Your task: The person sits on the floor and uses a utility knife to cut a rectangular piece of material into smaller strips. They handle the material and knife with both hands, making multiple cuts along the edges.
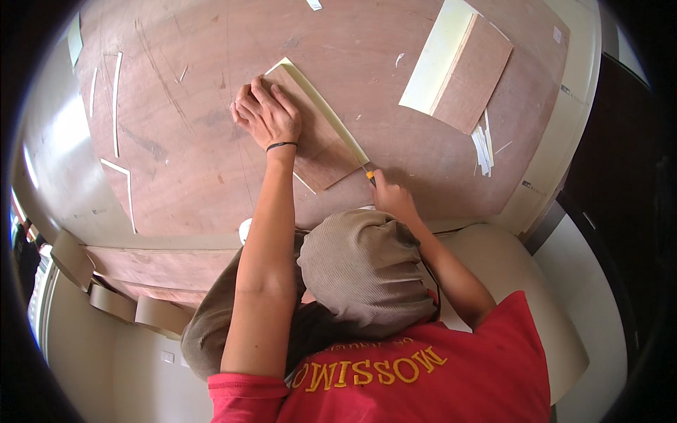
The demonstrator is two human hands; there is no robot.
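A rectangular brown wood panel (326,151) lies at a slant on the large worktop, with a pale cream strip (328,113) showing along its right edge. My left hand (266,116) presses on the panel's upper left part, its fingers bent and apart, holding nothing. Closed round a cutter knife (371,175) with a yellow and black handle, my right hand (393,197) is at the panel's lower right corner. The knife's tip meets the end of the cream strip; the blade itself is too small to make out well.
Another brown panel (474,77) with a cream sheet (438,60) lies at the upper right. Narrow offcuts (482,149) are heaped below it. Thin pale strips (117,106) are scattered at the left of the brown worktop (190,169). My raised knee (363,264) is close to the near edge.
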